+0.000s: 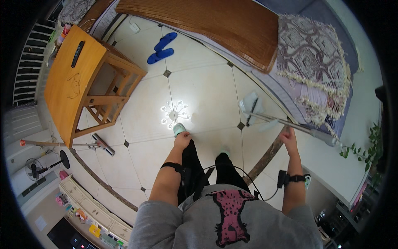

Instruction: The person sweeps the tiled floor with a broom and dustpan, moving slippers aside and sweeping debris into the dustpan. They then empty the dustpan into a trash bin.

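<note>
My right hand (pixel 289 140) is closed at the long metal handles (pixel 304 128) of a broom and dustpan set, to the right of my legs. The white dustpan (pixel 248 101) is at the far end of those handles, above the tiled floor. A broom head (pixel 253 113) with dark bristles lies against it. My left hand (pixel 182 140) hangs low in front of my left leg with its fingers curled. Whether anything is inside that hand is hidden. Both forearms wear black straps, and a cable (pixel 237 167) runs across my front.
A wooden table (pixel 62 89) with glasses and a remote stands at left, beside a stick vacuum (pixel 103 144). Blue slippers (pixel 161 55) lie on the floor ahead. Along the far side runs a seat with a brown mat (pixel 215 27) and fringed cover (pixel 311 54). A plant (pixel 365 151) trails at right.
</note>
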The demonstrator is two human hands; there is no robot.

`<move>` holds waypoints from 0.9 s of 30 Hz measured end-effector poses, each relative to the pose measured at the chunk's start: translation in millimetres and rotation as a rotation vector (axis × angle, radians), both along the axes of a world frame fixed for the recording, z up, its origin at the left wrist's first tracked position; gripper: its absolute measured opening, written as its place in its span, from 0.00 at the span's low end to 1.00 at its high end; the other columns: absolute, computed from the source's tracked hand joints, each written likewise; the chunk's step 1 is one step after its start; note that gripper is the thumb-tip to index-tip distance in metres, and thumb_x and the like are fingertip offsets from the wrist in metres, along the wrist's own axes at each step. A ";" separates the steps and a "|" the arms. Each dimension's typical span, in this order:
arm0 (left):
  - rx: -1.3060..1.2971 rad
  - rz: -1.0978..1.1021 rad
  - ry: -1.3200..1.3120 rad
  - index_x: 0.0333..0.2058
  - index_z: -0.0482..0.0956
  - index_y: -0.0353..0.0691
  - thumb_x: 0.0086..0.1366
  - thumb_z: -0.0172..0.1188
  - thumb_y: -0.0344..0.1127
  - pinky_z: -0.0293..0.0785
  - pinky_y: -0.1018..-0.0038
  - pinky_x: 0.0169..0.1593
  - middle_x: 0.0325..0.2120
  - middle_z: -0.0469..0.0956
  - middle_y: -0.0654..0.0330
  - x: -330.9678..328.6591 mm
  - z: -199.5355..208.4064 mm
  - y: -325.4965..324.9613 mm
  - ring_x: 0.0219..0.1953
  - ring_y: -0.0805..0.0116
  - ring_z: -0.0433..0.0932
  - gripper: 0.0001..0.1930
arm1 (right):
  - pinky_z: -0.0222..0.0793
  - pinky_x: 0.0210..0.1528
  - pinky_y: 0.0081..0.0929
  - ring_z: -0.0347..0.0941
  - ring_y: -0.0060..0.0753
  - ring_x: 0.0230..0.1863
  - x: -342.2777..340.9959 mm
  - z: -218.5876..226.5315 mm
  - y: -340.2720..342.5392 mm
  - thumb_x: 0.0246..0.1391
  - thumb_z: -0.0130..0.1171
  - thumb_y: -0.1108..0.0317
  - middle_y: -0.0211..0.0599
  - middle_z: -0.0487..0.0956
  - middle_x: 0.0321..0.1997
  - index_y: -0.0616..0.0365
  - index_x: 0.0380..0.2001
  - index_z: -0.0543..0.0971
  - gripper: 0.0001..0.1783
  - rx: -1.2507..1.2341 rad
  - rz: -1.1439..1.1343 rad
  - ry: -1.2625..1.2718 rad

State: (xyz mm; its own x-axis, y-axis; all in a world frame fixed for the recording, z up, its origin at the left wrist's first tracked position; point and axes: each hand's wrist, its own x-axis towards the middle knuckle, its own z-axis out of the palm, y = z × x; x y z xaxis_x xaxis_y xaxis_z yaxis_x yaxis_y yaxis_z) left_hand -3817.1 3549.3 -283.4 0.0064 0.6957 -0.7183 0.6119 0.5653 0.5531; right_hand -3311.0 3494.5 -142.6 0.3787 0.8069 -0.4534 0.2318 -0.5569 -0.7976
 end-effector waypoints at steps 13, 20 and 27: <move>-0.007 -0.256 0.184 0.45 0.71 0.44 0.52 0.54 0.40 0.68 0.66 0.47 0.40 0.75 0.52 -121.9 36.0 230.4 0.44 0.56 0.73 0.20 | 0.67 0.33 0.33 0.72 0.31 0.32 -161.6 -75.3 -24.5 0.49 0.54 0.59 0.34 0.77 0.32 0.53 0.34 0.73 0.12 -1.205 0.044 0.488; -0.167 -0.400 0.252 0.48 0.69 0.45 0.54 0.53 0.40 0.67 0.66 0.50 0.44 0.73 0.52 -153.2 29.1 364.6 0.48 0.58 0.71 0.21 | 0.70 0.38 0.36 0.75 0.37 0.35 -215.2 -177.1 278.4 0.42 0.54 0.63 0.39 0.77 0.37 0.55 0.39 0.76 0.17 -0.756 0.966 -0.090; -0.258 -0.526 0.393 0.55 0.59 0.50 0.54 0.52 0.36 0.68 0.62 0.48 0.49 0.66 0.57 -152.9 -17.6 512.4 0.48 0.57 0.70 0.27 | 0.64 0.49 0.35 0.68 0.44 0.48 -308.7 -192.2 571.3 0.46 0.47 0.63 0.43 0.73 0.47 0.52 0.45 0.72 0.20 -0.610 1.146 -0.340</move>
State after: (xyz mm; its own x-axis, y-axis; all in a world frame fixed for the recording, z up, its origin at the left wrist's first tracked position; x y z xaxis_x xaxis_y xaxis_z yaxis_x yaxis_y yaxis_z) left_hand -3970.1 4061.6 -300.9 0.0012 0.4786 -0.8780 0.9671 0.2230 0.1229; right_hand -3619.7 4065.8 -334.8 -0.2045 0.4467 -0.8710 0.9395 -0.1602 -0.3027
